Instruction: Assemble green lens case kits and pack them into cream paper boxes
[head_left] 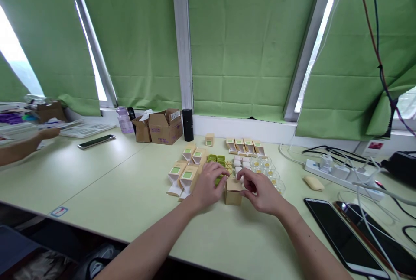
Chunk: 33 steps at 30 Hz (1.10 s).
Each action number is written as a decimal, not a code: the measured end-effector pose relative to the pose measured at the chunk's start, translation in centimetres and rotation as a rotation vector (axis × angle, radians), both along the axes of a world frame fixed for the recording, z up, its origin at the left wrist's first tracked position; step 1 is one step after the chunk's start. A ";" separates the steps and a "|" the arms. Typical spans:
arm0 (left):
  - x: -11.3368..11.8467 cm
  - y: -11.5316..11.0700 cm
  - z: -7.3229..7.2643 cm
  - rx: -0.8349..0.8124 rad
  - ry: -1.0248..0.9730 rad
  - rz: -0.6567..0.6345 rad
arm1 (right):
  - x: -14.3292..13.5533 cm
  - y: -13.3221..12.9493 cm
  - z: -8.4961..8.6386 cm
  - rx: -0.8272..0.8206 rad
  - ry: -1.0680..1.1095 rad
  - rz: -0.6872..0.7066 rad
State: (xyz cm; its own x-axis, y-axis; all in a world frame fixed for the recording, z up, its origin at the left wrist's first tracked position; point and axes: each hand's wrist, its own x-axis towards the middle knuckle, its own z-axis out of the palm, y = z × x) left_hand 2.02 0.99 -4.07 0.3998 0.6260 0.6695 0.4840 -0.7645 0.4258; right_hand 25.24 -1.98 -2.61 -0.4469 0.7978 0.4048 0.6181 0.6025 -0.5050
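Observation:
A small brown cardboard box (233, 194) stands upright on the table between my hands. My left hand (211, 184) is at its upper left side, fingers bent and closed around it. On the other side, my right hand (258, 190) has curled fingers at the box's top right edge. Left of my left hand lie several open cartons with green labels (176, 176). Behind the hands are green cups (220, 158), small yellow pieces (229, 165), white pieces (237, 164) and clear cups with yellow centres (268, 165).
More open cartons (239, 145) and one closed small box (209, 140) stand at the back. Larger boxes (165, 127) and a black cylinder (187, 125) are back left. Phones (341, 232), a power strip (341, 176) and cables lie right. Another person's hand (48, 133) is far left.

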 end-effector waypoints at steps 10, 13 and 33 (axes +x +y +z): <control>0.1 -0.1 0.1 0.039 0.069 0.079 | 0.3 0.5 -0.2 0.021 -0.164 -0.149; 0.2 0.0 0.0 0.048 0.066 0.068 | 0.5 1.0 -0.8 0.098 -0.212 -0.232; 0.1 0.0 0.1 0.018 0.070 0.069 | 0.0 -0.1 0.1 0.068 -0.113 -0.103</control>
